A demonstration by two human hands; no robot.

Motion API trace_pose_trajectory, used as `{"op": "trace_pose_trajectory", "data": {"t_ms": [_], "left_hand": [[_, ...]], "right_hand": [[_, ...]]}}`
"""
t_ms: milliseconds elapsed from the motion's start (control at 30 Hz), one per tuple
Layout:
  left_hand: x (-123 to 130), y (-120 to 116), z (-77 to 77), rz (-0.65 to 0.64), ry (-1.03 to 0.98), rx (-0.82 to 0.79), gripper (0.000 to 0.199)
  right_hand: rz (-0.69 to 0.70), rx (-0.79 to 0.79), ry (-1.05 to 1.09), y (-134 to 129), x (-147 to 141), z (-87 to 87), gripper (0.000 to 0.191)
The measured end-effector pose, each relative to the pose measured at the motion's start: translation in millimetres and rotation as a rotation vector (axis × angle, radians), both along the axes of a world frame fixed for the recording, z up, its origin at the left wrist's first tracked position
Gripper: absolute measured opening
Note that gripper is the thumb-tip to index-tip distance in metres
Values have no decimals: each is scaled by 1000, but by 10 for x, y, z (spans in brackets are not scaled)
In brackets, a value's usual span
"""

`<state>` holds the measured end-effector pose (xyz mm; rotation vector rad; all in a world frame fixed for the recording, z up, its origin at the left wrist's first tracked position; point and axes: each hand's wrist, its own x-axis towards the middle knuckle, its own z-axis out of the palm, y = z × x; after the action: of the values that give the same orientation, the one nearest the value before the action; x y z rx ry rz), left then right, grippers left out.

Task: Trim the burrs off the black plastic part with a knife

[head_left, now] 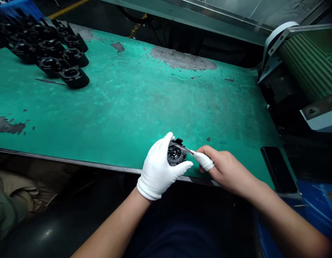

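My left hand (159, 166), in a white glove, is closed around a round black plastic part (174, 153) near the table's front edge. The open face of the part, with rings and ribs, points up, and a small tab sticks out at its far side. My right hand (219, 163) is bare except for a white cover on the thumb. It pinches a thin metal blade-like tool (187, 149), whose tip lies at the part's upper rim. The tool's handle is hidden in the fingers, so its exact kind does not show.
Several black cylindrical housings (74, 77) stand at the left on the worn green table (133, 107), beside a blue bin (28, 9). A black phone (278, 170) lies at the right edge. A machine with a green ribbed belt (311, 61) rises at the upper right.
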<state>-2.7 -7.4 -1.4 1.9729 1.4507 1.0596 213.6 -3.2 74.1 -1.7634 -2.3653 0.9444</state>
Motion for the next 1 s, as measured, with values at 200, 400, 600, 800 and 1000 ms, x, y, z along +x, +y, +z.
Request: {"op": "trace_pose_trajectory", "data": {"t_ms": [200, 400, 600, 800, 1000], "left_hand": [[10, -1, 10, 15, 7, -15, 96], [19, 16, 49, 2, 13, -16, 94], [-3, 23, 34, -17, 14, 5, 94], [-13, 18, 11, -24, 15, 18, 96], [-16, 24, 5, -36, 22, 33, 96]], "right_hand": [[-8, -18, 121, -207, -86, -225, 18], [96, -24, 94, -159, -74, -260, 23], [158, -19, 73, -37, 2, -127, 27], [197, 17, -77, 21, 20, -14, 31], [313, 53, -155, 200, 32, 179, 29]]}}
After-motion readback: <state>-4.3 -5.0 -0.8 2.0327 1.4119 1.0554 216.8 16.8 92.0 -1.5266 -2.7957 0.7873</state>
